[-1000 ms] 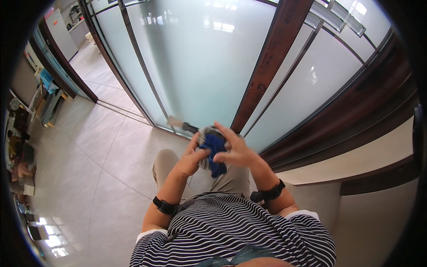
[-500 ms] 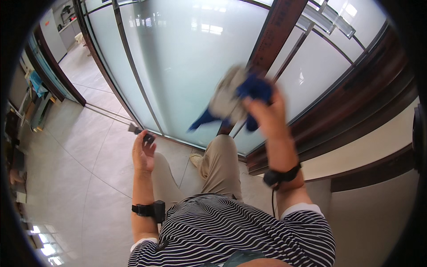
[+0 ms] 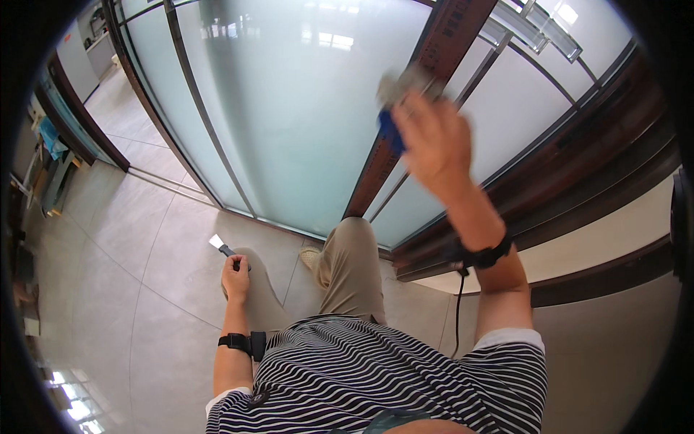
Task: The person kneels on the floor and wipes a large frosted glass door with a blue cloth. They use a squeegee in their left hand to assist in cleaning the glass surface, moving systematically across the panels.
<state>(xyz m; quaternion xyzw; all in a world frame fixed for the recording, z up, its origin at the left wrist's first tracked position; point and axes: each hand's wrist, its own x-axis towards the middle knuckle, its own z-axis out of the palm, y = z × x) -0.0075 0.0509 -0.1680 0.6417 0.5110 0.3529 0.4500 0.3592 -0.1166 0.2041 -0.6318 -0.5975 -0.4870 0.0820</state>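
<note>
My right hand point(image 3: 438, 148) is closed on a grey and blue cloth point(image 3: 392, 132), its edges smeared by motion. The cloth lies over the dark wooden upright point(image 3: 369, 177) of the glass door; whether it presses on the wood I cannot tell. Down at the left, beside my knee, my left hand point(image 3: 235, 278) grips a small scraper point(image 3: 220, 246) by its dark handle. The scraper's flat, pale end points up and away from me. A frosted glass panel point(image 3: 289, 123) fills the area between both hands.
Another frosted panel point(image 3: 499, 123) with metal trim stands right of the upright. Dark wooden moulding point(image 3: 607, 159) curves along the right. At the left an open doorway point(image 3: 137, 123) leads to another room. Grey tiles point(image 3: 152, 325) cover the floor. A cable point(image 3: 457, 311) hangs from my right wrist strap.
My right hand has swung up with the cloth, which was hanging loose over the glass and is now bunched at the upright. My left hand has lowered slightly with the scraper.
</note>
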